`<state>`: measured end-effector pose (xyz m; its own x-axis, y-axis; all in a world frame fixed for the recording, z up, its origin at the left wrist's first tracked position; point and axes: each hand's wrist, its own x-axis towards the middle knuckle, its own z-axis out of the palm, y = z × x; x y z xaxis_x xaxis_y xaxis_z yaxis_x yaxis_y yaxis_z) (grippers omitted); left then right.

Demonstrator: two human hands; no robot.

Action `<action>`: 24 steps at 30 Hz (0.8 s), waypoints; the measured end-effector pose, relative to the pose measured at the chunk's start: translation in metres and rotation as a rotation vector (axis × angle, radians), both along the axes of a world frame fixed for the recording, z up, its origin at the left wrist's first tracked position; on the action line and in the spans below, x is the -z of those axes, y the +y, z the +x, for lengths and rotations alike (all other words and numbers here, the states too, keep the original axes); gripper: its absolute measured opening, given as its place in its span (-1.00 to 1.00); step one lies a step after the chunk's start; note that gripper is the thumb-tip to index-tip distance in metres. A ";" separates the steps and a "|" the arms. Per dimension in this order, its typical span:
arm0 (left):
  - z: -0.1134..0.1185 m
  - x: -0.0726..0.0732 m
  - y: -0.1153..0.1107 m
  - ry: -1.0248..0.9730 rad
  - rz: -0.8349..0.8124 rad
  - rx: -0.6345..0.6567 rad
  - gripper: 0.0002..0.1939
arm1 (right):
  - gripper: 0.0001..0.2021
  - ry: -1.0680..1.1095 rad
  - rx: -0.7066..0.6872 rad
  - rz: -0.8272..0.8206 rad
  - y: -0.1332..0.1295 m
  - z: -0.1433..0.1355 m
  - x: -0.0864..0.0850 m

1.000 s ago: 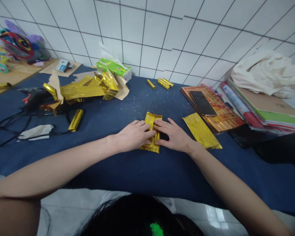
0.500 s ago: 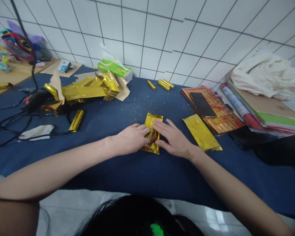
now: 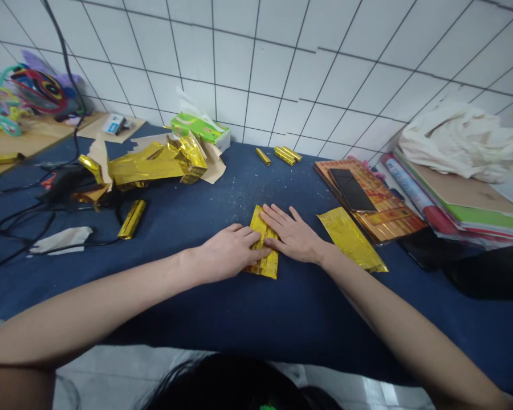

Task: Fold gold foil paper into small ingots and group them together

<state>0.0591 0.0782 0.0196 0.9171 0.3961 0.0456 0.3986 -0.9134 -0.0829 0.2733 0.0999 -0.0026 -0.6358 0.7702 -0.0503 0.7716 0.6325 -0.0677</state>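
Observation:
A shiny gold foil sheet (image 3: 268, 266) lies on the blue cloth in front of me, with creases running along it. My left hand (image 3: 227, 251) rests on its left side, fingers loosely bent and the index finger reaching across the foil. Flat on the upper right part lies my right hand (image 3: 297, 238), its fingers stretched out and the thumb near the left fingertips. Both hands cover part of the sheet. Just right of my right hand is a flat gold foil piece (image 3: 351, 238). Small gold foil rolls (image 3: 287, 155) lie toward the wall, and a larger gold roll (image 3: 132, 219) sits at left.
Crumpled gold wrapping (image 3: 149, 165) and a green tissue box (image 3: 200, 128) stand at back left. Black cables (image 3: 17, 205) run along the left. At right, a phone (image 3: 353, 189) lies on an orange-gold packet (image 3: 393, 210), beside stacked books (image 3: 479, 199) under white cloth (image 3: 461, 139).
My right hand has slid slightly left and flattened further over the foil sheet. My left hand stays on the sheet's left side. The whole view has shifted a little as the camera tilted.

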 end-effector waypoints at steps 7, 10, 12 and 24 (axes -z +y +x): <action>0.002 -0.004 -0.006 -0.007 -0.047 0.047 -0.68 | -0.25 0.013 -0.010 -0.018 -0.002 0.000 -0.001; 0.002 -0.004 -0.009 0.003 -0.084 0.029 -0.66 | -0.21 0.010 -0.010 -0.030 -0.002 0.000 -0.002; 0.001 -0.005 -0.010 -0.005 -0.111 0.008 -0.68 | -0.19 0.007 -0.009 -0.035 -0.002 0.000 -0.003; 0.012 -0.002 0.019 -0.139 -0.109 -0.162 -0.62 | -0.17 0.041 -0.001 -0.059 -0.003 -0.002 -0.004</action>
<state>0.0713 0.0970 0.0213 0.8293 0.5466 0.1162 0.5410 -0.8374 0.0781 0.2715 0.0966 0.0016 -0.6388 0.7663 -0.0692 0.7670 0.6271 -0.1360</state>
